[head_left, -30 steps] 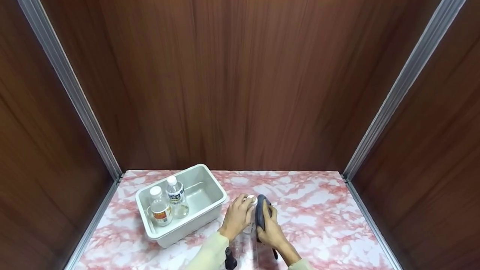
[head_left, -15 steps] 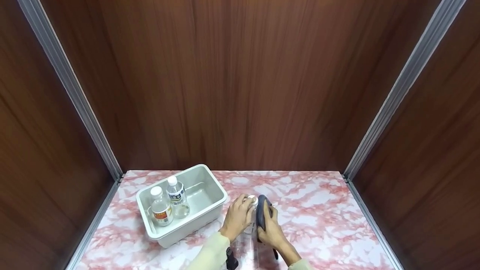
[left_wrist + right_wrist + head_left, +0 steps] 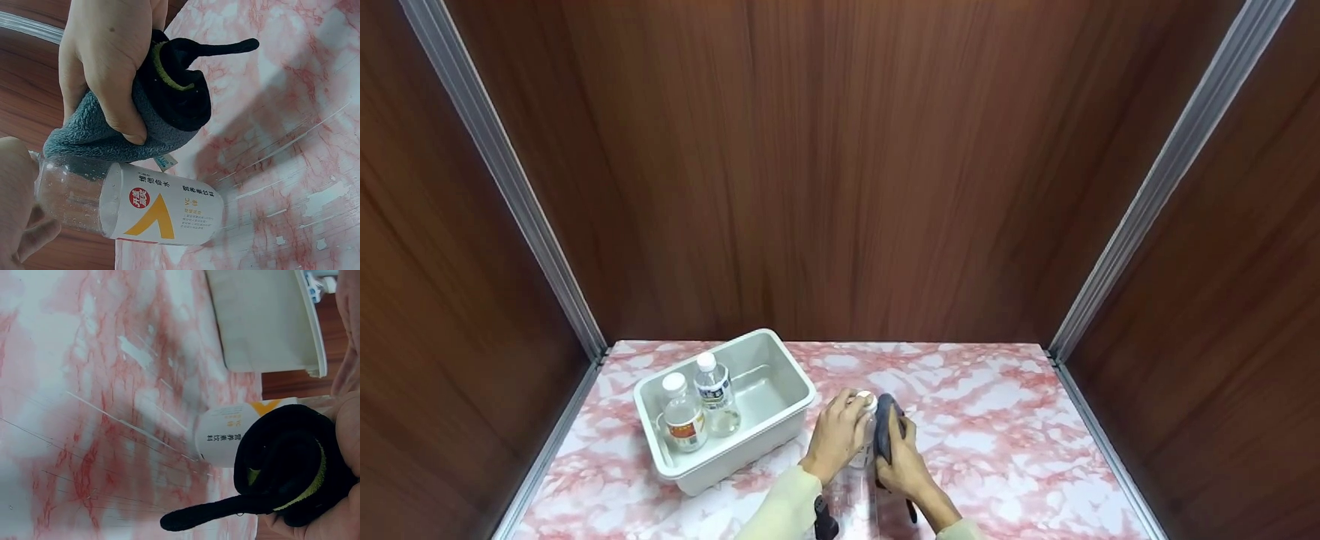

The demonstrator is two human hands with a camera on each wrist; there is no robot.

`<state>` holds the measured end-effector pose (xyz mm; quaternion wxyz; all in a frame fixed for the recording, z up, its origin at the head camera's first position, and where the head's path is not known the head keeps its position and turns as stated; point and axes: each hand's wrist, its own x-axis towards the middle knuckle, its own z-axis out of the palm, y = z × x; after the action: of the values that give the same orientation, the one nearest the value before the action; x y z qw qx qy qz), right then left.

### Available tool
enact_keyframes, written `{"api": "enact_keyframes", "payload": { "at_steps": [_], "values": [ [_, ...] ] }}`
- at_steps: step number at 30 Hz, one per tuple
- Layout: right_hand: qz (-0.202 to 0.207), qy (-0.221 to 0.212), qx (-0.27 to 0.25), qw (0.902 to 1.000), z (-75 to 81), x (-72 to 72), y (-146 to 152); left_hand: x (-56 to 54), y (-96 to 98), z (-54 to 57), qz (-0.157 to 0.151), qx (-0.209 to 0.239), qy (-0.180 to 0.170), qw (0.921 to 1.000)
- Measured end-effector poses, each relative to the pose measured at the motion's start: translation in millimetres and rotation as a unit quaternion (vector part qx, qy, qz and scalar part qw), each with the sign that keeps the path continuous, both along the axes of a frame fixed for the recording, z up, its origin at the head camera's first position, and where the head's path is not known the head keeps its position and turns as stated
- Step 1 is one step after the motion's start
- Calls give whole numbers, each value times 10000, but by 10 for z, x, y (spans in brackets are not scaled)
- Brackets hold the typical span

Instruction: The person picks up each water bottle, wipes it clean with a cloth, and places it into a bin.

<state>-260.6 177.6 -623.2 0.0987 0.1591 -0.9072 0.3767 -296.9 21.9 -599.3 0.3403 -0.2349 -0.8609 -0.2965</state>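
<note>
A clear plastic bottle (image 3: 160, 205) with a white label and a yellow mark stands upright on the table. My left hand (image 3: 834, 435) grips its upper end, fingers curled near the white cap (image 3: 867, 397). On the bottle's other side, my right hand (image 3: 905, 469) holds a folded cloth (image 3: 93, 132), fuzzy grey outside with black backing and a yellow-green edge. A black strap (image 3: 205, 513) hangs from the cloth. In the left wrist view, the cloth lies right against the bottle's upper side. The palm hides part of the cloth.
Left of my hands stands a pale grey plastic bin (image 3: 742, 450). Inside it are two clear bottles with white caps, one with an orange-red label (image 3: 686, 431), one with a blue label (image 3: 712, 391). Brown wood-look panels (image 3: 840, 187) enclose the pink marbled table (image 3: 990, 435).
The right hand and the cloth have shifted very slightly down along the bottle, toward the person. The left hand keeps its grip on the bottle; the bin and its bottles stay put.
</note>
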Motion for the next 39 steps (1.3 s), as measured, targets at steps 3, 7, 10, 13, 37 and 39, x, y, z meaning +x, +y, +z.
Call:
{"api": "enact_keyframes", "payload": {
  "at_steps": [3,7,10,13,37,39],
  "values": [
    [1,-79,12,10000,-22,12,6,5,3,-2,-15,30,-55,10000],
    [-2,-236,20,9997,-55,36,14,26,6,-5,-29,68,-205,9998],
    [-43,-287,36,9996,-83,37,16,34,10,-8,4,49,-253,9997],
    [-76,-277,88,9995,-99,26,14,29,13,-8,57,19,-162,9999],
    [81,-760,154,9970,-164,9,20,25,0,16,47,17,-332,9994],
    [79,-770,145,9969,-177,3,19,21,0,10,52,20,-312,9995]
  ]
}}
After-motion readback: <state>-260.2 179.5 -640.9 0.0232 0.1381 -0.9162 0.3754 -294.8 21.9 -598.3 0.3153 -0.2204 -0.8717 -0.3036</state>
